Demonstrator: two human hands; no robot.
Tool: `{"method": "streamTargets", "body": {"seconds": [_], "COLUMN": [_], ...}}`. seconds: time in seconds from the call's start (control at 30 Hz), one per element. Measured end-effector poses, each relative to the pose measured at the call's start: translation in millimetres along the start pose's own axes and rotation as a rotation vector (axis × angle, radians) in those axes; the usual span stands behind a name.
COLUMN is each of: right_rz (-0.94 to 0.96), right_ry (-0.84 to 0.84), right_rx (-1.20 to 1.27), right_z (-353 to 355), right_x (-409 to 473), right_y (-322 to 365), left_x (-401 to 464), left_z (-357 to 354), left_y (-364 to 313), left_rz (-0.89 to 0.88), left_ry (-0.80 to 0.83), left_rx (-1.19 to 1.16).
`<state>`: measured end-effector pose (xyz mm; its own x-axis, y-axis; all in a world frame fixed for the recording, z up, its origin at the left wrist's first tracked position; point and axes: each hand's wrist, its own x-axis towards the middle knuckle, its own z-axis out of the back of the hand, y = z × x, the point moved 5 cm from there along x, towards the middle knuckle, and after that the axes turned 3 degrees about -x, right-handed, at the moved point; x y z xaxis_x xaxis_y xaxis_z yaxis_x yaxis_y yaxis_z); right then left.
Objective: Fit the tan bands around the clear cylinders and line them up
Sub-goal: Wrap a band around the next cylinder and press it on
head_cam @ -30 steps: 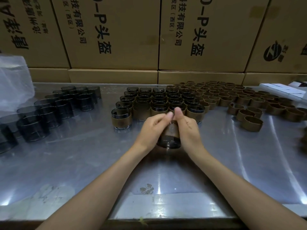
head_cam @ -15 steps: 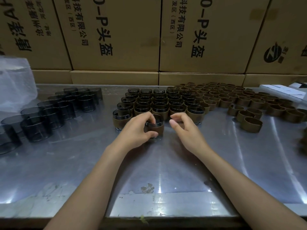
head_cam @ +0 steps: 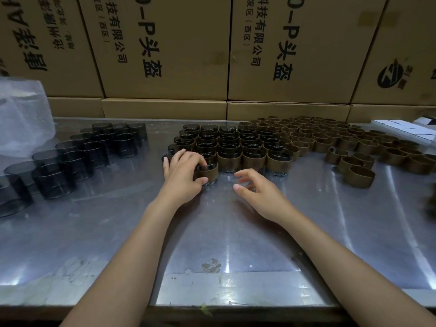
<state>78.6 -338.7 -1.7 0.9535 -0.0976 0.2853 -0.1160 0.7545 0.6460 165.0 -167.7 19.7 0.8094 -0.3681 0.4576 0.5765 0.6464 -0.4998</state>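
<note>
The left hand (head_cam: 182,172) gripped a banded cylinder (head_cam: 207,171), seating it in the front row on the bench (head_cam: 224,220), while the right hand (head_cam: 257,191) hovered empty with fingers relaxed, likely bound next for a loose tan band (head_cam: 359,177).

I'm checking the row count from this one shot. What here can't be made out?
- Head view: the left hand covers the front-left banded cylinder behind it.
- Bare cylinders at the left edge are cut off.
- Loose tan bands at the back are too small to count.
- White box runs off the right edge.
</note>
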Motion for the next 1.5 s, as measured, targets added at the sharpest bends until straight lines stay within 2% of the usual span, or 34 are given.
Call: {"method": "streamTargets", "body": {"seconds": [0.23, 0.3, 0.37, 0.47, 0.53, 0.63, 0.8, 0.9, 1.03, 1.13, 1.23, 1.33, 1.43, 1.5], "right_rz": [-0.024, -0.032, -0.043, -0.057, -0.061, -0.055, -0.046, -0.033, -0.034, -0.034, -0.036, -0.037, -0.043, -0.045], "right_ry": [0.006, 0.001, 0.002, -0.006, -0.017, -0.018, 0.007, 0.008, 0.012, 0.019, 0.019, 0.006, 0.007, 0.012], "right_rx": [-0.001, 0.014, 0.03, 0.039, 0.043, 0.032, -0.029, -0.057, -0.06, -0.058, -0.056, -0.048, -0.053, -0.054], "right_z": [-0.4, -0.6, -0.6, 0.1, 0.9, 0.8, -2.7, -3.8, -4.0, -4.9, -4.9, -3.9, -3.5, -3.2], "right_x": [1.1, 1.6, 2.2, 3.0, 2.8, 3.1, 5.5, 6.8, 7.7, 7.8, 7.8, 7.3, 7.0, 6.5], "right_y": [-2.5, -4.1, -5.7, -6.8, -6.9, -6.3, -6.2, -7.4, -8.5, -8.7, -8.4, -7.1, -6.6, -5.5], "left_x": [-2.1, -1.8, -0.5, -5.2, -8.9, -1.5, 35.6, 54.5, 72.8, 76.3, 70.9, 55.6, 36.5, 19.9], "left_z": [0.7, 8.2, 23.5, 49.9, 54.7, 50.9, 62.6, 70.3, 71.3, 73.3, 77.3, 78.3, 73.6, 77.2], "left_y": [0.6, -0.5, 1.1, 19.3, 40.6, 76.0, 116.9, 132.8, 142.9, 144.5, 138.4, 129.9, 118.2, 108.4], "left_rz": [0.037, 0.057, 0.08, 0.159, 0.273, 0.439, 0.377, 0.438, 0.423, 0.419, 0.372, 0.342, 0.317, 0.373], "left_ry": [0.006, -0.044, -0.212, -0.589, -0.708, -0.574, -0.171, -0.024, 0.164, 0.193, 0.109, -0.059, -0.249, -0.469], "left_rx": [-0.02, -0.049, -0.158, -0.457, -0.481, -0.215, 0.29, 0.409, 0.513, 0.621, 0.731, 0.694, 0.535, 0.256]}}
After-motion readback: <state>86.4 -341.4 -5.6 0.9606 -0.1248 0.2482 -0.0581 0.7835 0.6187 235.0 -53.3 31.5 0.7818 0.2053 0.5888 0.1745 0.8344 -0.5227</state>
